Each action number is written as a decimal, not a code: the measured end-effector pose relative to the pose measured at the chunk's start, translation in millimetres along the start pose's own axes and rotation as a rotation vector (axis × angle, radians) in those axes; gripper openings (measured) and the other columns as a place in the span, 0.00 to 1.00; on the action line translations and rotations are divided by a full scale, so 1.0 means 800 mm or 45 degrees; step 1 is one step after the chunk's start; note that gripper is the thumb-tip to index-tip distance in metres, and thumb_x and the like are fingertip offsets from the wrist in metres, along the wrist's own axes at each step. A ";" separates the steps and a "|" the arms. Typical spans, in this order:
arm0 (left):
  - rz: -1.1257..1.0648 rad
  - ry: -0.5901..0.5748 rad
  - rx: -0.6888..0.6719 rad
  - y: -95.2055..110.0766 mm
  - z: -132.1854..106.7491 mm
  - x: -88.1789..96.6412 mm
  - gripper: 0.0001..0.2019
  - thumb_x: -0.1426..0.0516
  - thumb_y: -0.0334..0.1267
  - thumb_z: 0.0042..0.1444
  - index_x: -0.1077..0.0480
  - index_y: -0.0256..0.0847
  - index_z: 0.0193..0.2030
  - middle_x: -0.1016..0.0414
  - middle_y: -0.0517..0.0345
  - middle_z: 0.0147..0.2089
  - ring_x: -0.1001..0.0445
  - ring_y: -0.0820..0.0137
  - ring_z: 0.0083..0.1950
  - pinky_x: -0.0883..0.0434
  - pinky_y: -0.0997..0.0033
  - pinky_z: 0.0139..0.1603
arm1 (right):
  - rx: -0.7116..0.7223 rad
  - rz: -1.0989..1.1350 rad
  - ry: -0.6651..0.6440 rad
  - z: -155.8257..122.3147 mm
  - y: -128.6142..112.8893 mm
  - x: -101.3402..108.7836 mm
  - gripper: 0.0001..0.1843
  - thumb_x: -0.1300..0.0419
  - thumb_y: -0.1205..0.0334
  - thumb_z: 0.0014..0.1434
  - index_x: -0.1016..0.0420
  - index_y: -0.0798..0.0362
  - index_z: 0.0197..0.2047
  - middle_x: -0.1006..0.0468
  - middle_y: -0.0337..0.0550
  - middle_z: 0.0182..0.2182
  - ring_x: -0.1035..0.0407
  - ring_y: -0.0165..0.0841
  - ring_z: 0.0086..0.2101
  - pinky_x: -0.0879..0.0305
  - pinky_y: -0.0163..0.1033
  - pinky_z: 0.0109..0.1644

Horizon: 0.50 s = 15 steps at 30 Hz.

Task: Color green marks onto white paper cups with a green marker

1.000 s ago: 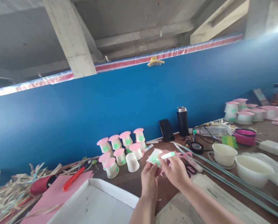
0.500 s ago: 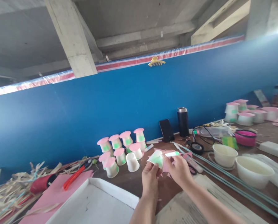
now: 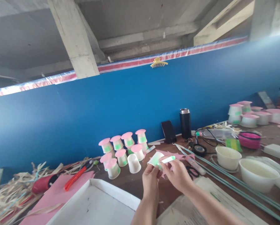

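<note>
My left hand (image 3: 150, 179) grips a small white paper cup (image 3: 155, 158) with a green patch, held tilted above the brown table (image 3: 128, 181). My right hand (image 3: 177, 175) pinches a white and green glue stick (image 3: 168, 159) whose tip rests against the cup. Pink paper cut-outs (image 3: 175, 154) lie on the table just behind both hands. A cluster of upturned white cups with pink tops (image 3: 122, 148) stands to the left, one plain white cup (image 3: 133, 163) among them.
A white tray (image 3: 95, 203) and pink sheet (image 3: 53, 193) lie near left, with red-handled tools (image 3: 74, 178) and straw scraps (image 3: 10, 193). Two white bowls (image 3: 259, 175), long grey rods (image 3: 229, 181), a phone (image 3: 168, 132), a black flask (image 3: 185, 123) and more cups (image 3: 245, 112) sit right. A blue wall (image 3: 130, 103) backs the table.
The glue stick moved slightly down and left against the cup; both hands stay together at about the same spot. The camera shifted a little.
</note>
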<state>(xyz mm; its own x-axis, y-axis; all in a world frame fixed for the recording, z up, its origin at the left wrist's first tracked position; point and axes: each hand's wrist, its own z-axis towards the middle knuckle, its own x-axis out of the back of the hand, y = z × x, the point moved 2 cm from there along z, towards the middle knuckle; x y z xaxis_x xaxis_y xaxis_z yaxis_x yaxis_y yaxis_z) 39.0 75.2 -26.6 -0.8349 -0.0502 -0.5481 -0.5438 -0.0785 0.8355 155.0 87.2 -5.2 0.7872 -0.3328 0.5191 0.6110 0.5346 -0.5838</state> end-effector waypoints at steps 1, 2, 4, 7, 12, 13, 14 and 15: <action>0.002 -0.005 -0.005 0.000 0.000 0.000 0.10 0.38 0.37 0.44 0.26 0.39 0.36 0.25 0.56 0.34 0.29 0.72 0.34 0.33 0.76 0.35 | 0.011 -0.011 0.007 0.000 0.000 0.000 0.16 0.50 0.53 0.60 0.25 0.53 0.36 0.25 0.41 0.23 0.32 0.33 0.26 0.38 0.36 0.33; 0.006 -0.008 -0.006 0.000 0.001 0.001 0.10 0.38 0.37 0.44 0.26 0.39 0.36 0.26 0.56 0.34 0.29 0.72 0.34 0.34 0.76 0.34 | 0.021 -0.029 0.040 0.001 0.000 0.000 0.16 0.50 0.53 0.60 0.25 0.53 0.36 0.25 0.42 0.23 0.32 0.33 0.27 0.38 0.36 0.34; 0.015 -0.001 0.000 -0.002 0.002 0.002 0.09 0.38 0.37 0.44 0.26 0.39 0.35 0.26 0.57 0.34 0.30 0.73 0.34 0.34 0.77 0.34 | 0.017 -0.073 0.146 0.002 0.003 0.002 0.16 0.49 0.53 0.60 0.25 0.54 0.35 0.24 0.44 0.25 0.31 0.34 0.29 0.37 0.37 0.37; 0.044 0.033 0.007 -0.005 0.004 0.004 0.10 0.37 0.37 0.43 0.25 0.38 0.34 0.26 0.58 0.34 0.30 0.74 0.32 0.34 0.76 0.35 | -0.045 -0.106 0.215 0.003 0.010 0.004 0.17 0.49 0.52 0.60 0.25 0.54 0.30 0.23 0.46 0.27 0.31 0.35 0.29 0.37 0.38 0.36; 0.015 0.017 -0.004 -0.005 0.006 0.006 0.10 0.38 0.36 0.44 0.25 0.38 0.35 0.27 0.57 0.33 0.31 0.75 0.31 0.34 0.76 0.36 | 0.025 0.022 0.012 0.001 0.007 -0.002 0.15 0.50 0.54 0.61 0.26 0.52 0.38 0.22 0.44 0.31 0.30 0.33 0.28 0.36 0.36 0.35; 0.003 0.006 -0.008 -0.005 0.006 0.006 0.09 0.38 0.36 0.45 0.25 0.38 0.35 0.27 0.57 0.33 0.32 0.75 0.31 0.34 0.76 0.36 | 0.039 0.024 0.013 0.000 0.006 -0.003 0.14 0.49 0.54 0.60 0.26 0.52 0.38 0.22 0.44 0.31 0.30 0.33 0.28 0.35 0.37 0.35; -0.004 0.002 -0.011 -0.005 0.006 0.006 0.09 0.38 0.36 0.45 0.25 0.38 0.35 0.27 0.57 0.33 0.32 0.75 0.31 0.34 0.76 0.36 | 0.040 0.013 0.037 0.000 0.007 -0.003 0.14 0.49 0.54 0.60 0.26 0.52 0.38 0.21 0.44 0.32 0.30 0.34 0.29 0.35 0.37 0.36; -0.004 0.004 -0.010 -0.005 0.006 0.006 0.09 0.38 0.36 0.45 0.25 0.38 0.35 0.27 0.57 0.33 0.32 0.76 0.31 0.34 0.76 0.36 | 0.029 -0.001 0.077 0.000 0.008 -0.002 0.14 0.48 0.54 0.60 0.25 0.52 0.37 0.21 0.44 0.32 0.29 0.34 0.29 0.35 0.37 0.37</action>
<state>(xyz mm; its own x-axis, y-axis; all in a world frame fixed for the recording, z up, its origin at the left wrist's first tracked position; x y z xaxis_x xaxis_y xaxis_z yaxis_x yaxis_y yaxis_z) 36.8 80.4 -32.3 -0.8328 -0.0528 -0.5510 -0.5459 -0.0866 0.8334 157.6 91.3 -10.1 0.7906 -0.3797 0.4805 0.6104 0.5514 -0.5686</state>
